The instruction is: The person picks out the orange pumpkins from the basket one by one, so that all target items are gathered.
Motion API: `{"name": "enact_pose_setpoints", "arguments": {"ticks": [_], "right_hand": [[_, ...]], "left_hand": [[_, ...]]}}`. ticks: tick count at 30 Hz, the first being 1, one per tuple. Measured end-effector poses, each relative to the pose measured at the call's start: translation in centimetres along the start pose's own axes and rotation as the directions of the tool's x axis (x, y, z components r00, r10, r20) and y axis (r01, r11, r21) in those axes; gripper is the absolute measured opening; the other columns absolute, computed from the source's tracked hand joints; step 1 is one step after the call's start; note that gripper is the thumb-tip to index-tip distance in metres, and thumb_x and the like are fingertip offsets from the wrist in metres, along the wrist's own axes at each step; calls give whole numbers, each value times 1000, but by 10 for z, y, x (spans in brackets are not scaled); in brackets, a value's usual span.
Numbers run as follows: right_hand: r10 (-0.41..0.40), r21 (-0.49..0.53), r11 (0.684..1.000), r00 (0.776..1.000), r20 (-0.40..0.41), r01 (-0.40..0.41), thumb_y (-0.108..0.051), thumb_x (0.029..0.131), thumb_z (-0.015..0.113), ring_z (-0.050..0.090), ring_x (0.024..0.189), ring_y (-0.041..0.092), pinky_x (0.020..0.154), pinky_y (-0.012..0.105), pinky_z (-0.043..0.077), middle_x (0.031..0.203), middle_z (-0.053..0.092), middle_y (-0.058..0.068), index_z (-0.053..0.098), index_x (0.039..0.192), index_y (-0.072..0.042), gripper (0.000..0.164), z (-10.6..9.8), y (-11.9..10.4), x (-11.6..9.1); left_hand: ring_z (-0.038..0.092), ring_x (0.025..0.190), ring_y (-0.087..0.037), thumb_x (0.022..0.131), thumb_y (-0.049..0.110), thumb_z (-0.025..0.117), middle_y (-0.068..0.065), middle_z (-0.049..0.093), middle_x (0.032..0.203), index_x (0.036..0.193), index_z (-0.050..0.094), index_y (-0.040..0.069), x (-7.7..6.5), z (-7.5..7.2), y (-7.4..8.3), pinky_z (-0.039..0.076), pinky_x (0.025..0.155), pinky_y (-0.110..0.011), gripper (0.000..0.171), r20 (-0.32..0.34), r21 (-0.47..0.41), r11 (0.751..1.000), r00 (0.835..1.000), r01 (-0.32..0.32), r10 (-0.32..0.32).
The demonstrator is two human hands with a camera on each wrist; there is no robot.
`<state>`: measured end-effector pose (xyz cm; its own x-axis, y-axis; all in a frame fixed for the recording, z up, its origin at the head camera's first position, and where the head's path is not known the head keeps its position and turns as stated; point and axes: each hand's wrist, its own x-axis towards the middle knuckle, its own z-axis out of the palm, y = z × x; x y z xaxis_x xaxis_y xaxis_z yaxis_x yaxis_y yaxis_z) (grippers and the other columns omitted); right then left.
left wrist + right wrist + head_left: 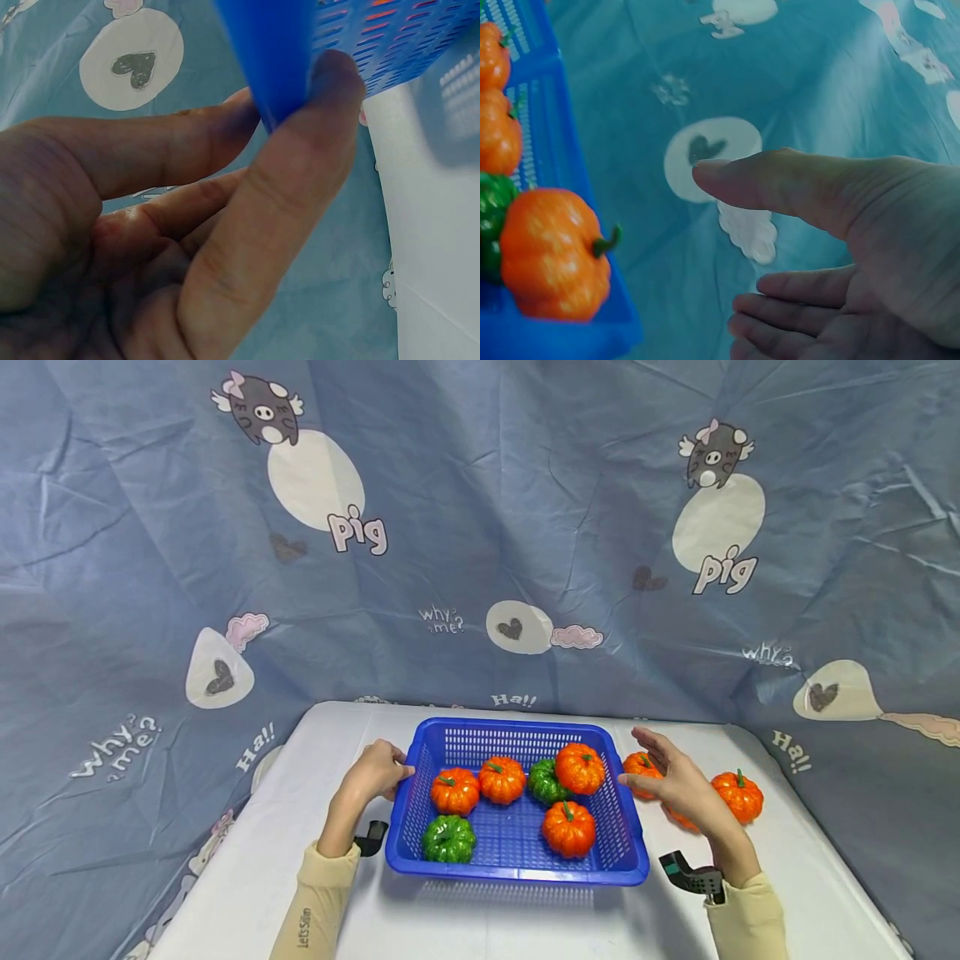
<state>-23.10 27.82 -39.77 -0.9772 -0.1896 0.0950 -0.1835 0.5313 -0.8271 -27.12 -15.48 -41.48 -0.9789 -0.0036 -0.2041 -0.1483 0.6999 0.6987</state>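
Note:
A blue plastic basket point(510, 873) with perforated walls holds several small orange pumpkins point(568, 829) and two green ones point(448, 839). One orange pumpkin point(580, 768) leans on a green pumpkin point(547, 782) near the right wall. At the basket's left side, my left hand point(377, 770) pinches the rim point(274, 56) between thumb and finger. My right hand point(678, 781) is beside the right rim, thumb toward it. In the right wrist view that hand point(832, 247) holds nothing, its thumb and fingers spread apart, with a gap between them and the basket.
To the right of the basket, more orange pumpkins point(738, 797) lie on the white table point(300, 793), partly behind my right hand. A blue printed cloth point(465, 527) hangs behind the table and along its sides. The basket's shadow falls on the tabletop.

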Motion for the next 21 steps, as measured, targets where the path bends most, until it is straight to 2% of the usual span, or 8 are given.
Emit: {"name": "enact_pose_setpoints", "arguments": {"ticks": [5, 10, 21], "right_hand": [[-28, 1, 1000, 996, 83, 28, -21, 83, 77, 28, 139, 50, 111, 61, 28, 150, 33, 28, 32, 146, 1, 81, 17, -3, 3], [-64, -11, 998, 983, 174, 67, -24, 82, 78, 32, 139, 46, 113, 60, 26, 147, 41, 23, 39, 142, 1, 76, 32, -5, 4], [-51, -24, 998, 949, 312, 62, -26, 81, 78, 42, 134, 42, 110, 60, 33, 140, 50, 19, 46, 137, 0, 70, 51, -2, 6]], "left_hand": [[67, 56, -18, 89, 7, 67, -17, 68, 76, 111, 62, -13, 0, 0, -1, 59, 52, -31, 30, -2, 3, 1000, 1000, -4, 4], [67, 56, -18, 89, 7, 67, -17, 68, 77, 111, 62, -13, 0, 1, -1, 59, 52, -31, 30, -5, -1, 1000, 1000, -3, 3], [68, 58, -18, 90, 8, 66, -19, 68, 83, 115, 61, -13, 0, 1, 0, 59, 53, -31, 33, 0, 0, 1000, 1000, 15, -15]]}}
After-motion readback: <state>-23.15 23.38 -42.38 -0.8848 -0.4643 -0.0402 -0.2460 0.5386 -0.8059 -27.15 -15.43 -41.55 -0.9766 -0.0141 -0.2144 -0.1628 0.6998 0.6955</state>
